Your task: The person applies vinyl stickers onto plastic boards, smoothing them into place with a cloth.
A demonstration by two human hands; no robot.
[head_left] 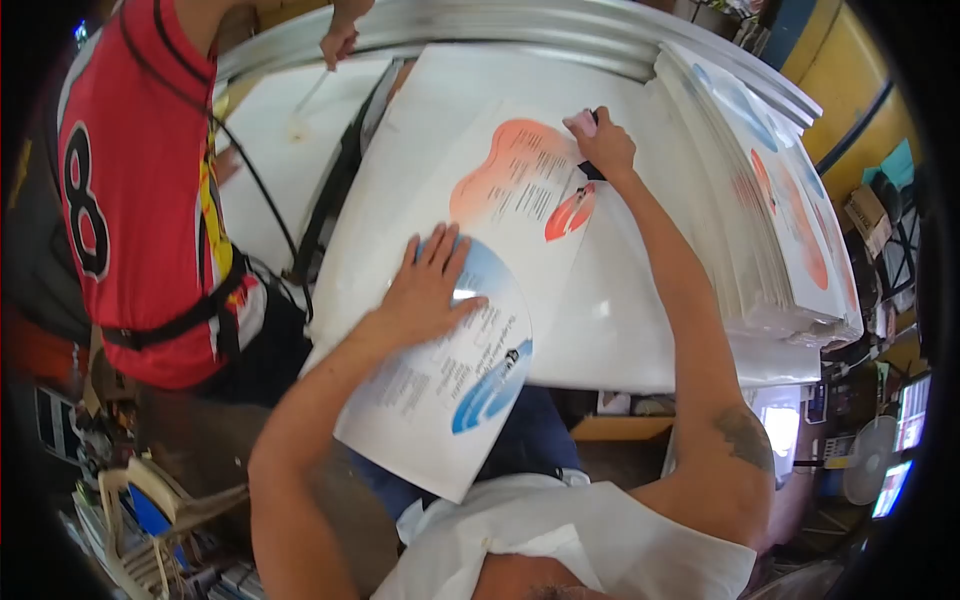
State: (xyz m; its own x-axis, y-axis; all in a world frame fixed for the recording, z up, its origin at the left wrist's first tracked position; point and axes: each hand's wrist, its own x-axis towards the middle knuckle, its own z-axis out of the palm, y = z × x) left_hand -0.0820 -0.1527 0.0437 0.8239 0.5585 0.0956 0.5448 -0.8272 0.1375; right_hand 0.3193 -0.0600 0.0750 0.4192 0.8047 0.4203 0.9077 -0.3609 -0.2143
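A long printed sheet (400,400) lies over the white work surface and hangs past its near edge. It carries a blue print nearest me and an orange-red print (505,165) farther off. My left hand (428,290) rests flat on the blue part with its fingers spread. Toward the far end of the sheet, my right hand (608,148) is closed around a small pink pad (582,123), beside the orange-red print. A dark piece (592,172) shows just under that hand. What the pad is made of, I cannot tell.
A thick stack of printed sheets (745,200) stands at the right of the table. Behind the table runs a ribbed metal sheet (560,22). On the left, a person in a red jersey (140,190) works at another white panel (290,130). A plastic chair (150,500) stands lower left.
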